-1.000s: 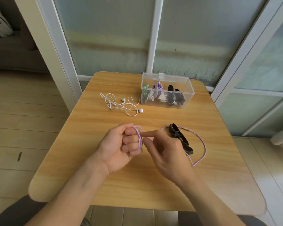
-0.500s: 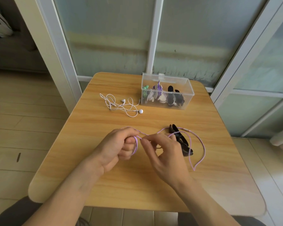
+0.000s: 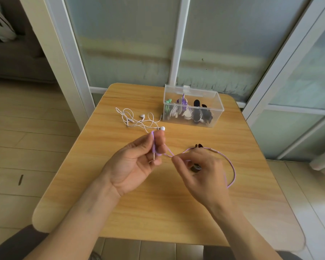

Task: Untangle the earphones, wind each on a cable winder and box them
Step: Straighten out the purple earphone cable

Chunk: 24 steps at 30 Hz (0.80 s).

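My left hand [image 3: 137, 162] is palm-up over the middle of the wooden table [image 3: 120, 212], its fingers raised with the purple earphone cable [image 3: 231, 166] coiled round them. My right hand [image 3: 199, 173] pinches that cable a short way to the right; the rest trails in an arc on the table. A black cable winder [image 3: 198, 146] lies mostly hidden behind my right hand. White tangled earphones [image 3: 137, 120] lie further back. The clear plastic box [image 3: 212, 96] at the back holds several wound earphones.
Frosted glass panels with white frames stand right behind the table. Tiled floor lies to the left and right of the table. My knees show under the near edge.
My left hand has turned palm-up and lifted its fingers further from me with the purple coil. My right hand drew the cable to the right, covering more of the black winder.
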Each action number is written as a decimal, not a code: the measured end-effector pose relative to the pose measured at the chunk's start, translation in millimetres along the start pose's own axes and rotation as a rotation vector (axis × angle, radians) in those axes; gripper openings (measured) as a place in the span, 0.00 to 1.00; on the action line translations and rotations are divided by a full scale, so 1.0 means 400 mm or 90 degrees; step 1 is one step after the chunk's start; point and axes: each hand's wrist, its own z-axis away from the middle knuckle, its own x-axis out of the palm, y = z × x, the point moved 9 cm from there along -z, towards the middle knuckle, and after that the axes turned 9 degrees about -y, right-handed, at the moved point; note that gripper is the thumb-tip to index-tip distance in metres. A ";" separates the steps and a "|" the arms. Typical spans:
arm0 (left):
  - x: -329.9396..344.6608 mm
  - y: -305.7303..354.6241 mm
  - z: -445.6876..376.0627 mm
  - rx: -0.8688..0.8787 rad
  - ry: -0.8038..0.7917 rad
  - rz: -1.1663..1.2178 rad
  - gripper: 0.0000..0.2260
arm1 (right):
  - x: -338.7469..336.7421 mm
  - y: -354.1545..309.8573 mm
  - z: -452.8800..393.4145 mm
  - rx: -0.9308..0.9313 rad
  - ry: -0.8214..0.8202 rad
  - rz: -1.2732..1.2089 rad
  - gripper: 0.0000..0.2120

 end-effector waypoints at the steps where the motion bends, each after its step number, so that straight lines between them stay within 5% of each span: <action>1: 0.001 0.010 0.000 0.034 0.008 0.009 0.11 | 0.026 -0.007 0.005 -0.017 -0.045 -0.007 0.06; 4: -0.016 0.038 0.007 0.116 0.066 -0.051 0.07 | 0.098 -0.043 0.027 -0.077 -0.146 0.014 0.06; 8: -0.010 0.093 0.029 0.234 0.124 -0.506 0.04 | 0.145 -0.088 0.056 -0.144 -0.208 0.042 0.06; 14: 0.009 0.051 0.016 0.161 0.008 -0.851 0.07 | 0.027 -0.080 0.032 -0.135 -0.027 -0.047 0.01; 24: 0.062 -0.038 0.031 -0.112 -0.224 -0.508 0.10 | -0.072 -0.056 0.009 -0.154 0.062 -0.062 0.06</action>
